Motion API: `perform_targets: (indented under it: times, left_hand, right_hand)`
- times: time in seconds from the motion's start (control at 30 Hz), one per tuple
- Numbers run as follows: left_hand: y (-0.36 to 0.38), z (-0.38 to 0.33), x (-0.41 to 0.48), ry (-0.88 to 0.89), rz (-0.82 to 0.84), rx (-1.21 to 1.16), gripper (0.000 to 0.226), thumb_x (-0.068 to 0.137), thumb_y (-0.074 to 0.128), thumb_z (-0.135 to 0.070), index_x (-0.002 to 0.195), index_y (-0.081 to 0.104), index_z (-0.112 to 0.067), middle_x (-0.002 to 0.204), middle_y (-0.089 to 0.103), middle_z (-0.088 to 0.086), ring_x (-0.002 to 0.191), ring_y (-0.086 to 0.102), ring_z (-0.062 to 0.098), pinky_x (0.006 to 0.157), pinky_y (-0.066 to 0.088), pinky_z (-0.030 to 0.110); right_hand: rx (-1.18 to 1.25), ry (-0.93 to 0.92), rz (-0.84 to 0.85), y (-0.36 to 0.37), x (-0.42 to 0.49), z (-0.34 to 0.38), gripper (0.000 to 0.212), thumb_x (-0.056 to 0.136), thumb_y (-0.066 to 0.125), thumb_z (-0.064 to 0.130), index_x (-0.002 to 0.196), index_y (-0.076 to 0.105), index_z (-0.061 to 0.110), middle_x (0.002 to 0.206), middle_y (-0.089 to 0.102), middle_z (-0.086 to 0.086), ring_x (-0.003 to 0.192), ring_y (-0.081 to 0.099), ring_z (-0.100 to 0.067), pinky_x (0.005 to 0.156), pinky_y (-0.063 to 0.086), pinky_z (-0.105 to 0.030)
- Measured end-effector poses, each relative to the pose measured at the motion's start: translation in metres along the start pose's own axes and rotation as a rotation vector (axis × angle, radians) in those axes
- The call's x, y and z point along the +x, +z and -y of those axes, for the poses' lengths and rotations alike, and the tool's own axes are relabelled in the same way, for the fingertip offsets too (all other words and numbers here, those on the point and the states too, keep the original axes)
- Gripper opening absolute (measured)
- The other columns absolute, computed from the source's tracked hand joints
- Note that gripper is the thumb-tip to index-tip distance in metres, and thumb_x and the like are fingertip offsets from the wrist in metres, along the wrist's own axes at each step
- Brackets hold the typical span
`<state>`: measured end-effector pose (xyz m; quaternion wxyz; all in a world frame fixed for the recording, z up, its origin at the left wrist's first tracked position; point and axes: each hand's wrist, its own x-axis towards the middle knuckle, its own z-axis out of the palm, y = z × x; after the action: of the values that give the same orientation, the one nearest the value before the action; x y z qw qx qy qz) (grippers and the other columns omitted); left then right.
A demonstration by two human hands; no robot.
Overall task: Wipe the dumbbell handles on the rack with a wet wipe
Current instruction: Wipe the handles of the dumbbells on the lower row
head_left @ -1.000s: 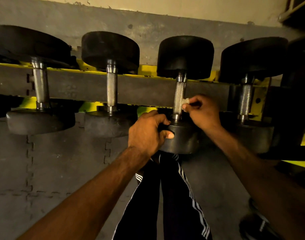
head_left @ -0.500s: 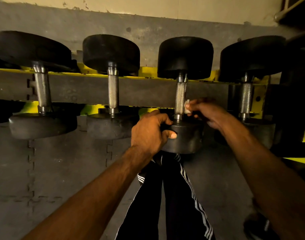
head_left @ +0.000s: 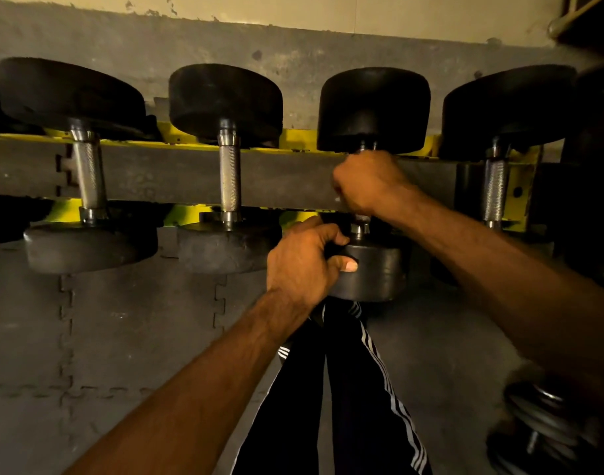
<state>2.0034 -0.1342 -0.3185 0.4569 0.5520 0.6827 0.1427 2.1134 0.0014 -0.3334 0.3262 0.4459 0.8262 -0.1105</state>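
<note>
- Head view: my right hand (head_left: 369,186) is a closed fist, fingers wrapped round the knurled steel handle (head_left: 361,219) of the black round-headed dumbbell (head_left: 372,108), third from the left. Only a short bit of the handle shows below my fist.
- The wet wipe is out of sight; I cannot tell whether it lies inside that fist.
- My left hand (head_left: 304,265) grips the near rubber head (head_left: 376,272) of the same dumbbell, fingers curled over its top edge and thumb pressed flat on its side.
- That dumbbell lies across the yellow steel rack (head_left: 299,137), one head on each rail.
- Three other black dumbbells (head_left: 229,180) lie on the rack, two to the left and one to the right, their handles bare.
- Below are the grey jigsaw floor mat (head_left: 122,337) and my black trousers with white stripes (head_left: 345,389).
</note>
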Motion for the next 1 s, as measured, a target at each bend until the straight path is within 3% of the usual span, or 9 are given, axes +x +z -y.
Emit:
perform_targets:
  times: [0.1, 0.2, 0.4, 0.53, 0.67, 0.73, 0.8, 0.9, 1.0]
  left_hand:
    - [0.0, 0.0, 0.0, 0.004, 0.007, 0.007, 0.033, 0.072, 0.087, -0.035, 0.101, 0.074, -0.028, 0.107, 0.064, -0.01, 0.105, 0.058, 0.016, 0.085, 0.05, 0.036]
    - [0.0, 0.001, -0.001, 0.005, 0.007, -0.001, 0.033, 0.073, 0.086, -0.035, 0.102, 0.074, -0.028, 0.108, 0.064, -0.009, 0.105, 0.056, 0.016, 0.086, 0.05, 0.037]
    - [0.001, 0.002, -0.003, 0.018, -0.013, -0.013, 0.033, 0.073, 0.086, -0.035, 0.103, 0.074, -0.028, 0.106, 0.064, -0.007, 0.104, 0.057, 0.017, 0.083, 0.051, 0.037]
    - [0.001, 0.003, -0.003, 0.01, -0.016, -0.004, 0.035, 0.071, 0.087, -0.036, 0.102, 0.074, -0.029, 0.105, 0.064, -0.009, 0.104, 0.057, 0.016, 0.081, 0.047, 0.032]
    - [0.003, 0.004, -0.004, 0.015, -0.026, -0.004, 0.035, 0.071, 0.087, -0.036, 0.103, 0.074, -0.03, 0.104, 0.064, -0.011, 0.104, 0.056, 0.013, 0.08, 0.046, 0.03]
    - [0.004, 0.004, -0.005, 0.004, -0.037, -0.014, 0.035, 0.07, 0.088, -0.036, 0.102, 0.074, -0.03, 0.104, 0.064, -0.012, 0.103, 0.057, 0.013, 0.081, 0.046, 0.031]
    - [0.004, 0.003, -0.006, -0.011, -0.049, -0.034, 0.034, 0.069, 0.089, -0.033, 0.1, 0.074, -0.03, 0.103, 0.064, -0.012, 0.103, 0.057, 0.014, 0.083, 0.047, 0.032]
    - [0.004, -0.003, -0.007, -0.03, -0.033, -0.006, 0.037, 0.07, 0.088, -0.032, 0.103, 0.073, -0.026, 0.109, 0.064, -0.009, 0.106, 0.057, 0.015, 0.086, 0.048, 0.032]
    - [0.007, -0.015, -0.013, -0.019, -0.031, 0.13, 0.038, 0.076, 0.084, -0.032, 0.11, 0.071, -0.025, 0.113, 0.064, -0.004, 0.11, 0.056, 0.019, 0.09, 0.05, 0.037]
  right_hand:
    - [0.182, -0.21, 0.166, 0.0, -0.013, -0.013, 0.02, 0.087, 0.071, 0.026, 0.107, 0.073, 0.022, 0.099, 0.067, -0.001, 0.088, 0.059, -0.02, 0.07, 0.04, -0.026]
    - [0.535, -0.292, 0.106, 0.019, -0.035, -0.027, 0.016, 0.084, 0.073, 0.009, 0.099, 0.076, 0.014, 0.092, 0.071, 0.001, 0.087, 0.066, -0.014, 0.074, 0.047, -0.023]
    - [1.046, 0.272, -0.033, 0.059, -0.065, -0.026, 0.018, 0.076, 0.08, 0.008, 0.08, 0.071, 0.023, 0.078, 0.068, 0.009, 0.076, 0.064, -0.009, 0.071, 0.052, -0.027]
    - [1.372, 0.561, 0.043, 0.077, -0.053, -0.024, 0.024, 0.077, 0.075, 0.0, 0.075, 0.064, 0.021, 0.079, 0.066, 0.003, 0.08, 0.062, -0.015, 0.072, 0.047, -0.024]
    - [1.362, 0.433, 0.263, 0.09, -0.026, -0.035, 0.025, 0.08, 0.062, -0.005, 0.085, 0.063, 0.02, 0.088, 0.068, -0.005, 0.084, 0.063, -0.019, 0.072, 0.051, -0.029]
    - [1.326, 0.353, 0.35, 0.109, -0.01, -0.041, 0.02, 0.08, 0.07, 0.013, 0.098, 0.067, 0.02, 0.099, 0.071, -0.005, 0.094, 0.067, -0.021, 0.085, 0.056, -0.038]
    - [1.358, 0.299, 0.4, 0.124, -0.002, -0.046, 0.042, 0.068, 0.084, 0.032, 0.106, 0.068, 0.025, 0.104, 0.073, -0.002, 0.099, 0.069, -0.021, 0.09, 0.055, -0.04]
    - [1.386, 0.264, 0.329, 0.095, -0.02, -0.042, 0.02, 0.075, 0.073, 0.011, 0.092, 0.065, 0.018, 0.096, 0.071, -0.009, 0.095, 0.067, -0.026, 0.086, 0.055, -0.043]
    - [1.375, 0.29, 0.214, 0.081, -0.043, -0.05, 0.026, 0.072, 0.072, -0.006, 0.079, 0.065, 0.018, 0.087, 0.072, -0.013, 0.091, 0.068, -0.028, 0.09, 0.056, -0.047]
